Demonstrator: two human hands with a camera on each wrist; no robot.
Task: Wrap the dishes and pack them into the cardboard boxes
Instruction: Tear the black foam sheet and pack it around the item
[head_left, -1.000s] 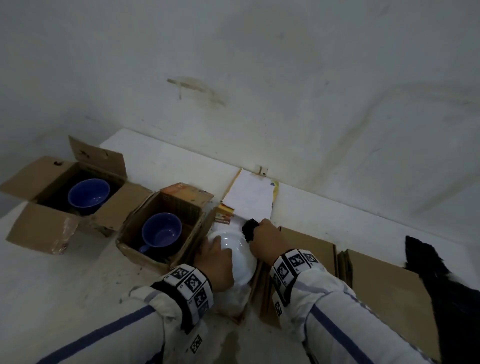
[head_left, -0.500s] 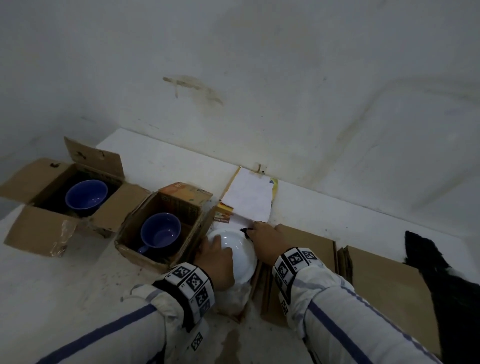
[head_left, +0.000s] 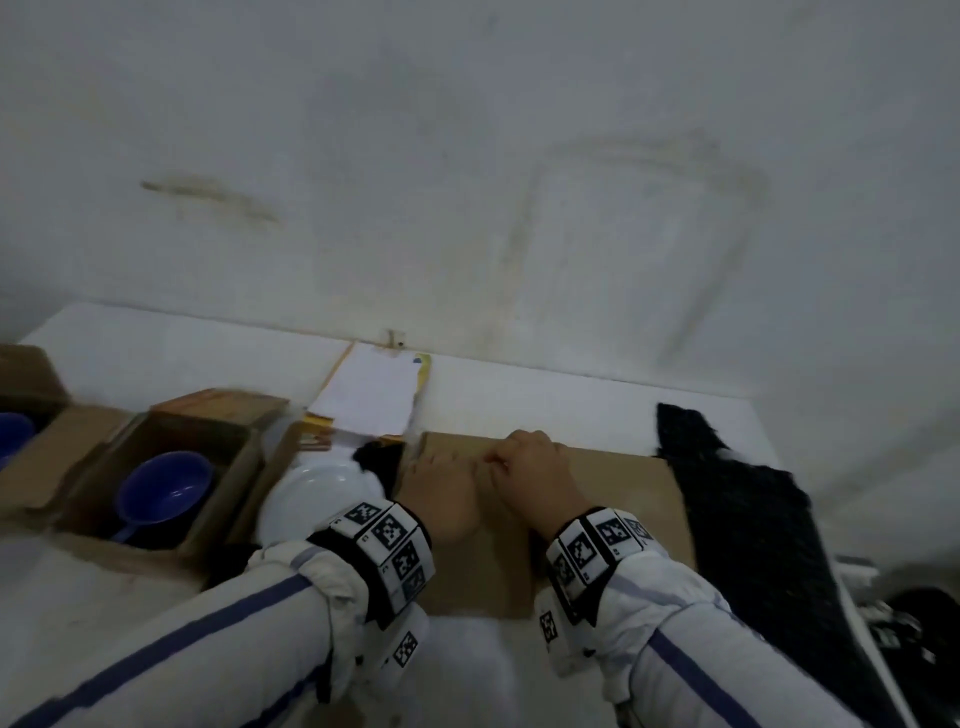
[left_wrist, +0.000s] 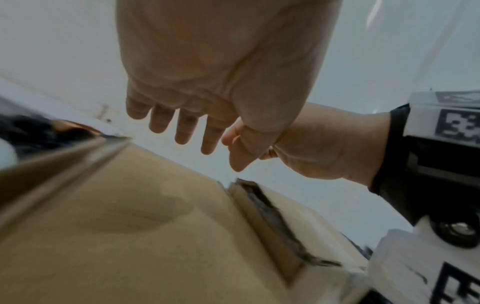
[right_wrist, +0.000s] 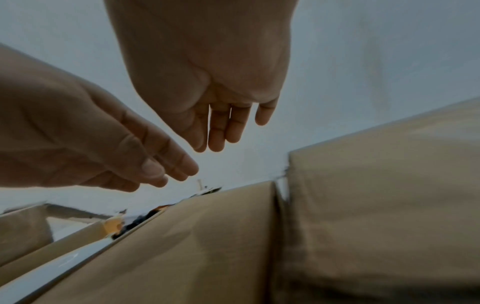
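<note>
Here both hands hover over the flat cardboard (head_left: 613, 499) that lies on the tabletop (head_left: 545, 410), and neither holds anything. The left hand (head_left: 441, 493) has its fingers (left_wrist: 182, 127) loosely extended, a little above the sheet, and the right hand (head_left: 535, 478) is the same, with relaxed fingers (right_wrist: 218, 131) pointing down toward the board. The white plate (head_left: 311, 493) sits just to the left of the cardboard, beside the open box (head_left: 171, 467) with the blue cup (head_left: 161, 493) inside; a stack of white paper (head_left: 369, 395) lies behind it near the wall, and a dark cloth (head_left: 737, 499) is at the right.

I judge the cardboard to be light and rather stiff, but it will bend along its creases, so it is better to take it by an edge or a flap, thumb under and fingers on top. The plate is probably ceramic: smooth, slippery, easy to chip. It should be held by opposite sides of the rim with both hands, and laid on paper before packing
</note>
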